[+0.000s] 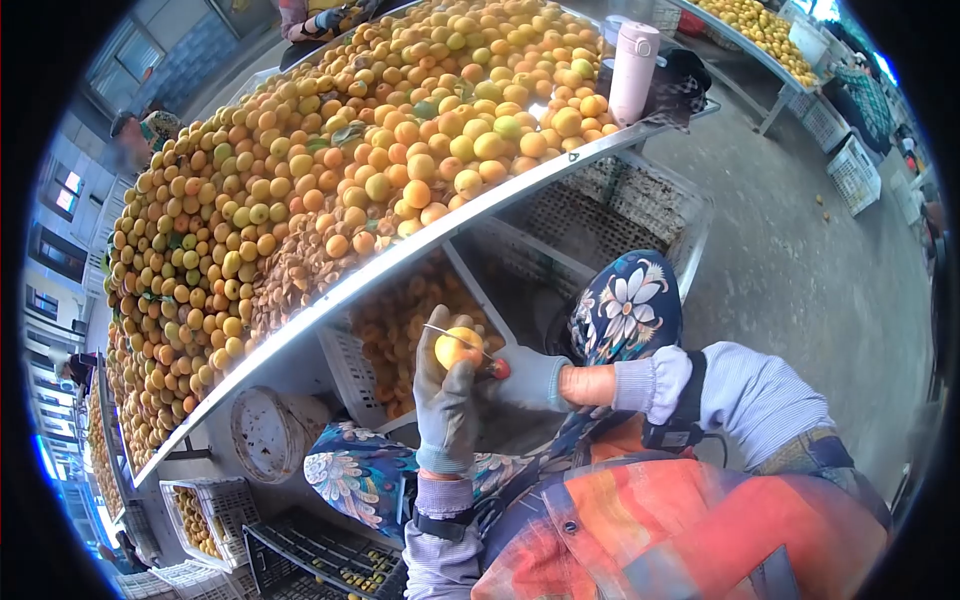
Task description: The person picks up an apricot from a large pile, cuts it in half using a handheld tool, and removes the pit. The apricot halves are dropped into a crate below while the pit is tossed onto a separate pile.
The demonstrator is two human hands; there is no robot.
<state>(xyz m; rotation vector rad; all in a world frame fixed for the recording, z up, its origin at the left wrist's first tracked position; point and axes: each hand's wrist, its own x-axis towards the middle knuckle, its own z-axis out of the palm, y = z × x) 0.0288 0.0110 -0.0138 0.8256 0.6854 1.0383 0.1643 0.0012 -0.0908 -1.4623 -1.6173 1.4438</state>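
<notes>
My left hand, in a grey glove, is closed around a yellow-orange apricot in front of my lap. My right hand, gloved too, grips a small knife by its red handle. The knife's thin blade lies across the apricot. Below and behind my hands, a white crate holds many orange apricot pieces. Above it, the metal-edged table carries a large heap of whole apricots, with brown apricot stones gathered near its front edge.
A pink bottle stands at the table's right corner. Under the table are another crate and a dirty white bucket. A black crate and a white crate sit at lower left. Other people work around the table and farther off.
</notes>
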